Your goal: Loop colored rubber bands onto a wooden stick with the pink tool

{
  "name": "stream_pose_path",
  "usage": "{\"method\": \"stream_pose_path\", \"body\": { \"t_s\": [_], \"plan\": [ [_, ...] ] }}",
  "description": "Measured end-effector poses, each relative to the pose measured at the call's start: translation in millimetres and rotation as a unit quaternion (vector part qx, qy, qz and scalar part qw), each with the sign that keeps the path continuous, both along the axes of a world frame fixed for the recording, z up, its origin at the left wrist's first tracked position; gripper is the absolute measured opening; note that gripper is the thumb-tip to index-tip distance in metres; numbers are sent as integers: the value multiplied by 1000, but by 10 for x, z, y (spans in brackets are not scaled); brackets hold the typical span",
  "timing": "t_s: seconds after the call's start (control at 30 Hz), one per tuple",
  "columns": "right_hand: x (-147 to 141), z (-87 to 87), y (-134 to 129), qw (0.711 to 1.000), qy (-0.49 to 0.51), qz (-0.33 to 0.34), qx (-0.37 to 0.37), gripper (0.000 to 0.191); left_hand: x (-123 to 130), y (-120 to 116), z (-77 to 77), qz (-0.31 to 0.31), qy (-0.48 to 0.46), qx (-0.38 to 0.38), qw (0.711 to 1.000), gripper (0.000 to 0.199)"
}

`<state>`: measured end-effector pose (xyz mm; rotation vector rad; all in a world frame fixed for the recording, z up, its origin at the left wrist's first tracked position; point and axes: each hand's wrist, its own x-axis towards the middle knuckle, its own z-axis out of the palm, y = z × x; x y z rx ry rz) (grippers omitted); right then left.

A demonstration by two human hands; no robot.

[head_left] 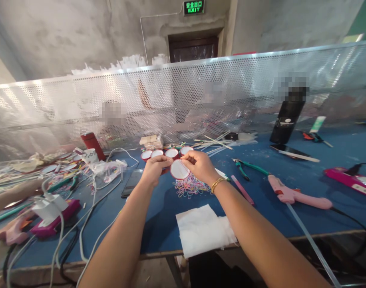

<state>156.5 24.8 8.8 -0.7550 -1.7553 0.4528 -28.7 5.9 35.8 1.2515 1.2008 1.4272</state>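
A small round disc with a white face and a red rim (179,170) is held up over the table between my hands. My left hand (155,167) pinches it at the upper left edge, and my right hand (199,165) grips its upper right edge with thumb and fingers. Several similar red-rimmed discs (171,153) lie in a row just behind. Below and to the right of the held disc is a heap of thin pastel-coloured loops (190,186), partly hidden by my right hand.
To the right lie green-handled pliers (251,166), a pink glue gun (297,195) and a pink stick (242,190). A white cloth (204,230) is at the front edge. Left are a phone (132,182), cables and power strip (55,218). A black bottle (286,120) stands before the perforated screen (177,96).
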Motion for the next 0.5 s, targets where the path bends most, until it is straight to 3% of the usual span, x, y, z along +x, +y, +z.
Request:
{"method": "stream_pose_path", "body": {
  "t_s": [0.27,0.5],
  "plan": [
    [-22,17,-27,999,29,34,-14,8,-16,4,-8,-8,-5,-15,1000,40],
    [-26,19,-12,997,53,47,-20,9,12,32,-32,4,37,14,999,35]
  ]
}}
